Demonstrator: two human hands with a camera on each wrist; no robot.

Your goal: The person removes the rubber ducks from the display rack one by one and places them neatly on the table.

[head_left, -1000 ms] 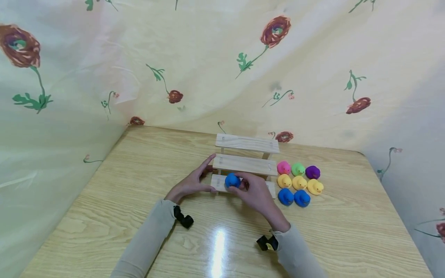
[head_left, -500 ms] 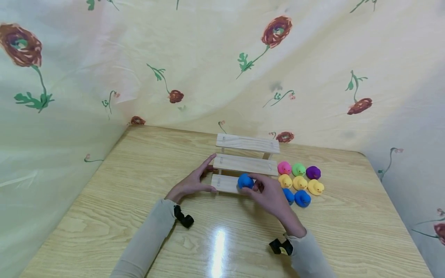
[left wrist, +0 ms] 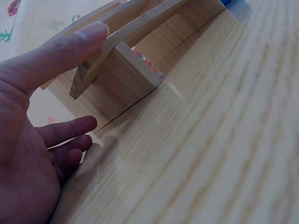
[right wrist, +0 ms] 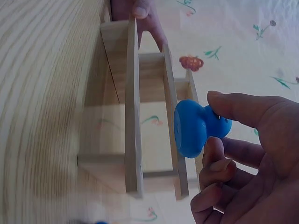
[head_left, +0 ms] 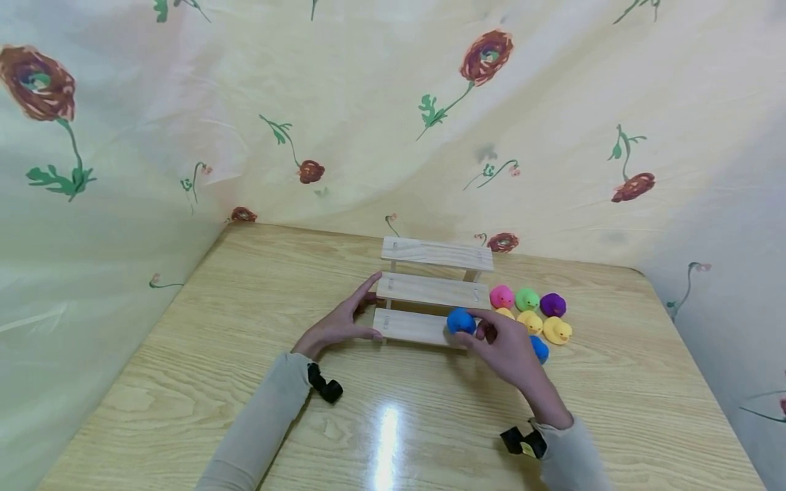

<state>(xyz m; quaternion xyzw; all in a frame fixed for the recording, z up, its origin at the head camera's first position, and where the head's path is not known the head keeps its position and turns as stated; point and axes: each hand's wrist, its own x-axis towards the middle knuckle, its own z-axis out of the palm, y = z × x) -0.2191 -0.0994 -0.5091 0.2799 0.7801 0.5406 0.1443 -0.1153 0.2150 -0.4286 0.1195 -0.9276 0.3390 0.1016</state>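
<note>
A three-step wooden rack (head_left: 430, 290) stands on the table. My left hand (head_left: 339, 323) is at its left end, fingers spread, thumb by the lowest step and index finger reaching to the middle one. In the left wrist view the thumb (left wrist: 70, 53) lies at a board's edge, while the other fingers are loosely bent beside the end panel. My right hand (head_left: 506, 344) pinches a blue rubber duck (head_left: 460, 321) between thumb and fingers, over the right end of the lowest step. The right wrist view shows the duck (right wrist: 194, 128) with its flat base turned toward the boards.
Right of the rack, rubber ducks stand in rows: pink (head_left: 502, 296), green (head_left: 527, 299) and purple (head_left: 552, 305) at the back, yellow (head_left: 557, 330) ones in the middle, blue (head_left: 539, 350) in front, partly behind my right hand. A flowered cloth (head_left: 368, 136) hangs behind the table.
My right hand has carried the blue duck rightward along the lowest step, from near its left-middle to its right end. My left hand has stayed in place.
</note>
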